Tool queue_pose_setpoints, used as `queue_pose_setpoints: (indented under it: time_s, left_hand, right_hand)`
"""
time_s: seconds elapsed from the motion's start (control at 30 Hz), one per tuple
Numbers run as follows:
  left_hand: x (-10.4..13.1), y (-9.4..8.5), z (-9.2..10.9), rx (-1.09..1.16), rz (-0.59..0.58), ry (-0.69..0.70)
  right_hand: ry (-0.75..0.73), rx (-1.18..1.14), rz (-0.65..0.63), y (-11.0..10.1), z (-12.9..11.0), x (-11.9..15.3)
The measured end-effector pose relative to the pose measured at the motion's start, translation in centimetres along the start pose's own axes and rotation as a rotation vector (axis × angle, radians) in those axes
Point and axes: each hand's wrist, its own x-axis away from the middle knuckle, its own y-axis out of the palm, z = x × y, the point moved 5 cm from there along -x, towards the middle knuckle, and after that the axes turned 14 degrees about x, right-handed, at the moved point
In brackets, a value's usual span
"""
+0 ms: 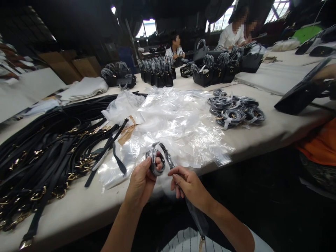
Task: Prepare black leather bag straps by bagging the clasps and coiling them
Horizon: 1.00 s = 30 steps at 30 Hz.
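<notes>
The plastic-wrapped strap (158, 172) is held above the near edge of the table (89, 203), its coil in the curled left hand (141, 180), its running length pinched by the right hand's (187, 183) thumb and fingers. It should prove light, springy and slick in its film; the coil's side suits a firm grip, the loose tail (196, 217) a light pinch.

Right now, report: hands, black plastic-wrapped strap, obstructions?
Left hand holding coiled strap; right hand pinching its uncoiled length. Strap partly wound. Clear plastic pile beyond, not blocking.
</notes>
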Motion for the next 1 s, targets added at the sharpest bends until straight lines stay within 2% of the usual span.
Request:
queue_pose_setpoints:
  time_s: [0.13,0.3,0.4,0.53,0.63,0.83,1.0]
  left_hand:
    - [2.8,1.3,0.4,-0.044,-0.111,-0.161]
    - [4.7,2.6,1.8,-0.151,-0.176,-0.142]
    - [5.0,3.1,1.9,-0.239,-0.194,-0.126]
    - [5.1,3.2,1.3,-0.318,-0.209,-0.126]
    - [5.1,3.2,0.8,-0.351,-0.249,-0.133]
    - [4.8,3.5,-0.3,-0.447,-0.306,-0.168]
    - [5.1,3.7,-0.7,-0.374,-0.376,-0.208]
  right_hand:
    - [-0.030,0.159,0.039,-2.2,-0.2,0.3]
    - [-0.006,0.156,0.014,-2.6,-0.1,1.1]
    - [-0.004,0.117,0.019,-2.5,0.3,1.3]
    - [-0.001,0.143,0.104,-3.2,0.6,1.3]
    - [0.004,0.153,0.120,-3.6,0.5,1.5]
    - [-0.015,0.116,0.112,-2.8,0.1,2.0]
    - [-0.007,0.199,0.152,-2.7,1.1,1.8]
